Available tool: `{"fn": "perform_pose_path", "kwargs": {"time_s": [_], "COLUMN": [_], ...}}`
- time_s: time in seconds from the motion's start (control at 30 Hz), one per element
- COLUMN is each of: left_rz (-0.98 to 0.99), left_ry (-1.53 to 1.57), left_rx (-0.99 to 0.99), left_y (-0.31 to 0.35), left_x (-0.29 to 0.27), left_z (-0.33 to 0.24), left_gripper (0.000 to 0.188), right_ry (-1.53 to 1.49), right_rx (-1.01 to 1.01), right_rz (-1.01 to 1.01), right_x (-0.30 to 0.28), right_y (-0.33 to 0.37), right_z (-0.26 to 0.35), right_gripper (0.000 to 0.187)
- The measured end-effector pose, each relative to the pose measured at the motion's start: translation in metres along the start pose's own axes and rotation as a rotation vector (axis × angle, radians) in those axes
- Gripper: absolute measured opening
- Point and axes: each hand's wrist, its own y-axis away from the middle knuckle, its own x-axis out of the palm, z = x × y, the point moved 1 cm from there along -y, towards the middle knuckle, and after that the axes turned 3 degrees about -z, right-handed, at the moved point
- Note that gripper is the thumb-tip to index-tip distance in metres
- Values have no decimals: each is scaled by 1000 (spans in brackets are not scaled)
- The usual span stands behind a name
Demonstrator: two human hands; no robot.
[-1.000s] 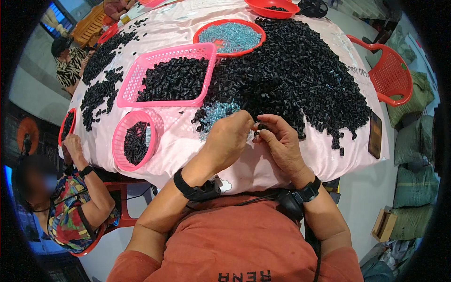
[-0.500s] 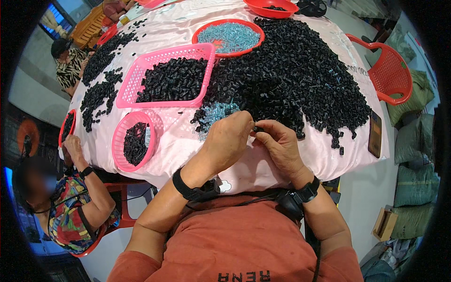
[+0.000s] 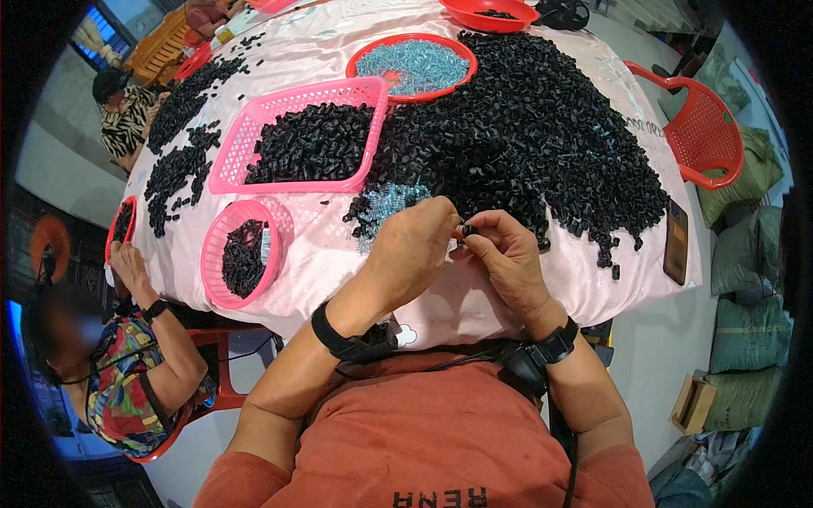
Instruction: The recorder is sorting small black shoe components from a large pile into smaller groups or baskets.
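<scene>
At the near edge of a large heap of small black plastic parts (image 3: pixel 525 127), my two hands meet fingertip to fingertip. My right hand (image 3: pixel 511 258) pinches a small black plastic part (image 3: pixel 469 229) between thumb and forefinger. Curled with its back toward me, my left hand (image 3: pixel 412 245) has its fingers closed against that part; whatever is in them is hidden. Just beyond the left hand lies a small pile of clear bluish pieces (image 3: pixel 394 201), mixed at its edge with black parts.
A pink rectangular basket (image 3: pixel 222 169) of black parts and a round pink basket (image 3: pixel 213 284) stand left. A red tray (image 3: pixel 351 68) of clear bluish pieces sits beyond. A phone (image 3: pixel 676 243) lies at the right edge. A person (image 3: pixel 127 372) works at left; a red chair (image 3: pixel 707 127) stands right.
My hands stay nearly in place. The fingertips have drawn slightly apart, and the black part shows more clearly in my right hand's pinch.
</scene>
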Motion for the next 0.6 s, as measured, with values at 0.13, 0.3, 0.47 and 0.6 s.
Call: {"fn": "perform_pose_path", "kwargs": {"time_s": [0.13, 0.3, 0.47, 0.6], "left_rz": [7, 23, 37, 41], "left_ry": [-37, -124, -149, -122], "left_rx": [15, 61, 75, 41], "left_y": [0, 1, -3, -7], "left_x": [-1, 3, 5, 5], "left_z": [-1, 1, -1, 0], "left_gripper": [9, 9, 10, 14], "right_ry": [44, 172, 204, 105], "right_rx": [-13, -71, -139, -122], "right_rz": [-12, -23, -57, -72], "right_x": [2, 1, 0, 0], "right_y": [-1, -2, -2, -2], "right_z": [0, -3, -7, -10], "right_gripper": [13, 11, 13, 18]}}
